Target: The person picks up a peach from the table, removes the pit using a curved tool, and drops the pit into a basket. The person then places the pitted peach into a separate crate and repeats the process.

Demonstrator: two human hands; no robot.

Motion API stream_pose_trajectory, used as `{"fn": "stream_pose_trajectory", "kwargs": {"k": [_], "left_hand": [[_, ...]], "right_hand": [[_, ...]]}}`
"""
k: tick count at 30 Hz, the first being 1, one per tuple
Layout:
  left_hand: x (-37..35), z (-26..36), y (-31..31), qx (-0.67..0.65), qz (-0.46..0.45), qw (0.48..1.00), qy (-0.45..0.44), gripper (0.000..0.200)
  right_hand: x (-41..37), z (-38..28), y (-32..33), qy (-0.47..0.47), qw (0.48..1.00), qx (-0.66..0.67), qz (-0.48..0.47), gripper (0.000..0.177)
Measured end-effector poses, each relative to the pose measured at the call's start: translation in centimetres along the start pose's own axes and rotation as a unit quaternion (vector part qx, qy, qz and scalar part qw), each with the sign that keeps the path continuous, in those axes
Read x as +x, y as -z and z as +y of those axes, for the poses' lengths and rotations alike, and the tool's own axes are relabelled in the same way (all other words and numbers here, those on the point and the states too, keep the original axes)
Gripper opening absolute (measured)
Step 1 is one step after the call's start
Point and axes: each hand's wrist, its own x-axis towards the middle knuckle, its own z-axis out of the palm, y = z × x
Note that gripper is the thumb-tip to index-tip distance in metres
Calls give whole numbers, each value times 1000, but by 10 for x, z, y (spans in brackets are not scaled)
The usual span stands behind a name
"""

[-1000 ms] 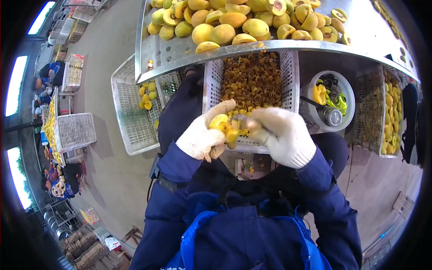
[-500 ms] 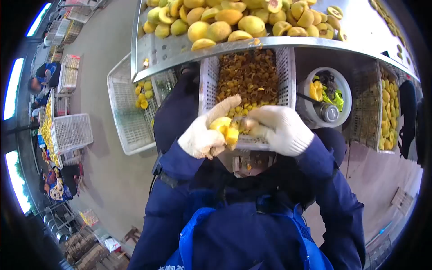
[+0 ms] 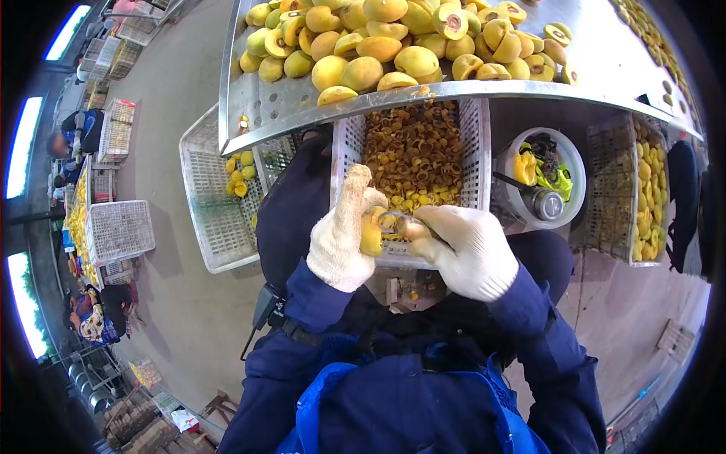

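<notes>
My left hand (image 3: 344, 238), in a white knitted glove, is closed around a yellow peach half (image 3: 370, 234), thumb pointing up along its far side. My gloved right hand (image 3: 473, 250) grips a small pitting tool with a looped metal end (image 3: 388, 220). That loop touches or nearly touches the peach's right side; the fingers hide most of the handle. Below both hands stands a white crate (image 3: 476, 155), with brown pit scraps (image 3: 416, 144) and yellow bits of fruit inside.
A metal table (image 3: 287, 117) with heaped yellow peaches (image 3: 363, 73) crosses the top. Left stands a white crate (image 3: 198, 181) with some fruit; right are a white bucket (image 3: 575, 198) holding a steel flask (image 3: 546, 203) and a crate of fruit (image 3: 649, 197). Other people (image 3: 83, 132) are far left.
My left hand has turned so its thumb points up, and the peach half has tilted with it. My right hand has come slightly lower in view with the tool. The table edge appears lower.
</notes>
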Motion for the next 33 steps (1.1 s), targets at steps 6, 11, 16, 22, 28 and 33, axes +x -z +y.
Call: {"fn": "stream_pose_trajectory", "kwargs": {"k": [6,11,16,22,28,33], "left_hand": [[-12,-1,-1,-19,2,999,30,103],[-3,11,4,-13,-1,1000,6,89],[-6,14,0,-98,37,994,41,84],[-5,20,1,-95,10,985,146,77],[-2,18,0,-45,14,996,80,75],[-9,19,3,-97,4,993,71,68]], "right_hand": [[-4,-2,-1,1,999,11,52,16],[-3,0,-6,6,999,6,33,16],[-2,-1,1,9,997,-17,73,21],[0,-2,-7,-52,987,-100,116,22],[-4,-13,-3,-32,993,-111,14,24],[-1,-8,-3,-100,989,-44,103,22]]}}
